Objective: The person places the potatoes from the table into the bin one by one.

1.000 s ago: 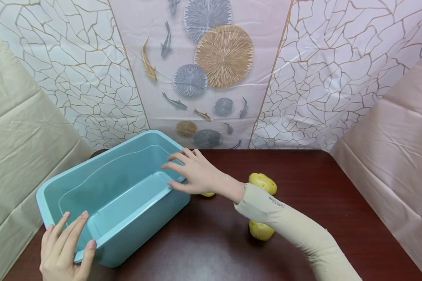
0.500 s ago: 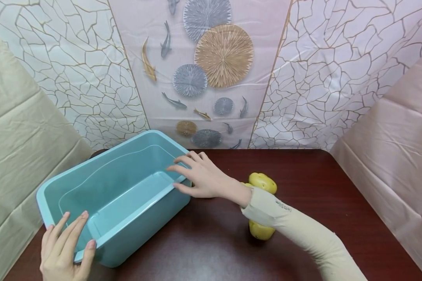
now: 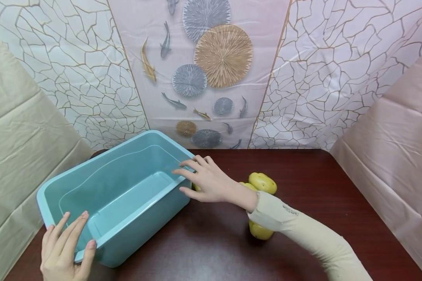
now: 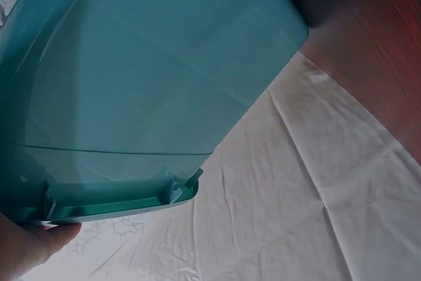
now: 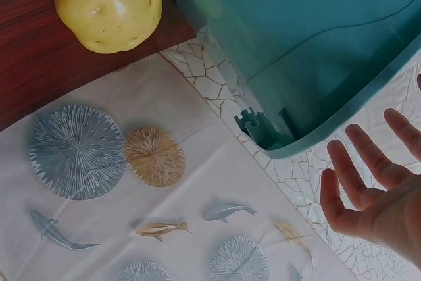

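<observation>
A large teal plastic tub [image 3: 147, 212] stands at an angle on the left of the table. My left hand [image 3: 65, 249] rests at its near-left corner, fingers nearly straight and reaching over the rim; in the left wrist view the thumb [image 4: 62, 233] lies along the rim. My right hand [image 3: 211, 181] hovers by the far right corner of the tub, fingers spread and slightly bent, holding nothing. The right wrist view shows its fingertips apart from the rim. Yellow potatoes [image 3: 262, 183] lie right of the tub, some partly hidden by the right hand and forearm.
The dark reddish table [image 3: 323, 218] carries another potato [image 3: 261, 231] below the right sleeve [image 3: 302, 226]. A patterned cloth [image 3: 225, 58] hangs behind the table, with beige cloth [image 3: 394, 136] on both sides.
My right hand has drifted right and slightly toward me, away from the tub's rim, uncovering a bit of potato beside the tub. The left hand and the tub have stayed in place.
</observation>
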`<state>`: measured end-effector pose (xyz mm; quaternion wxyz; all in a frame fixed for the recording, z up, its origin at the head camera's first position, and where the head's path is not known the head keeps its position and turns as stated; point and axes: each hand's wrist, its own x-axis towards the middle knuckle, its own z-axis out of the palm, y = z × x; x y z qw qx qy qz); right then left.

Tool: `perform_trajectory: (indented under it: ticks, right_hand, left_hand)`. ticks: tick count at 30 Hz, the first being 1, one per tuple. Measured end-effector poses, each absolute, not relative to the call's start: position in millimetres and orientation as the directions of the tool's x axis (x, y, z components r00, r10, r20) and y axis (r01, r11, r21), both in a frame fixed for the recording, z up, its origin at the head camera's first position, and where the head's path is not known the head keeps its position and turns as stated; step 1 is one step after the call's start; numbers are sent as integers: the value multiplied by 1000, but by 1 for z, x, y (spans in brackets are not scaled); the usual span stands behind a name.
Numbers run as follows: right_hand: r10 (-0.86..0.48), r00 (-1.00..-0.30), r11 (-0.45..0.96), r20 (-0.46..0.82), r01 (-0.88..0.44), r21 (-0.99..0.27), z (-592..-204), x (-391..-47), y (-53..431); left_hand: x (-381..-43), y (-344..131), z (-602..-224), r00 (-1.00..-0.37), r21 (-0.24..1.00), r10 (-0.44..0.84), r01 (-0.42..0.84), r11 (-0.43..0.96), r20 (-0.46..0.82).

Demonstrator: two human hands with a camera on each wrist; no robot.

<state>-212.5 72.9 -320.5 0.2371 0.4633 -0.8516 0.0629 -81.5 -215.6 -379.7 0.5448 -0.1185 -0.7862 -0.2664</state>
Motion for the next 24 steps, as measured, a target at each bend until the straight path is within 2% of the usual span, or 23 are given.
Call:
perform_trajectory:
  ticks: [9, 16, 24]
  right_hand:
    - [-751, -457, 560, 477, -824, 91, -323, -209, 78]
    - [-753, -455, 561, 476, -821, 102, -323, -207, 80]
    - [-750, -447, 555, 489, -826, 96, -327, -206, 85]
  left_hand:
    - [-83, -217, -381, -359, 289, -113, 487, 824, 927]
    - [-86, -224, -391, -376, 292, -107, 478, 829, 920]
    - [-81, -216, -381, -393, 311, -121, 465, 829, 911]
